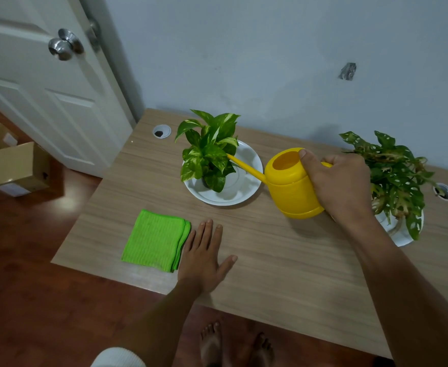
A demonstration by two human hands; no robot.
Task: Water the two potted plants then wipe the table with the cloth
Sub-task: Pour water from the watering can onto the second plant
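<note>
My right hand (336, 184) grips the handle of a yellow watering can (289, 186), thumb on its open rim. The can's thin spout reaches left into the leaves of the variegated potted plant (209, 152), which stands on a white plate (246, 165). A second potted plant (395, 176) with holed leaves sits on another white plate (403, 234) at the right, partly behind my right hand. A folded green cloth (154, 241) lies near the table's front left. My left hand (204, 252) rests flat on the table just right of the cloth, fingers straight.
The wooden table (283, 260) stands against a pale blue wall, with cable holes at back left (161, 131) and far right (444, 192). A white door (45, 75) and cardboard boxes (19, 168) are at the left. My bare feet (233, 343) stand on the wood floor.
</note>
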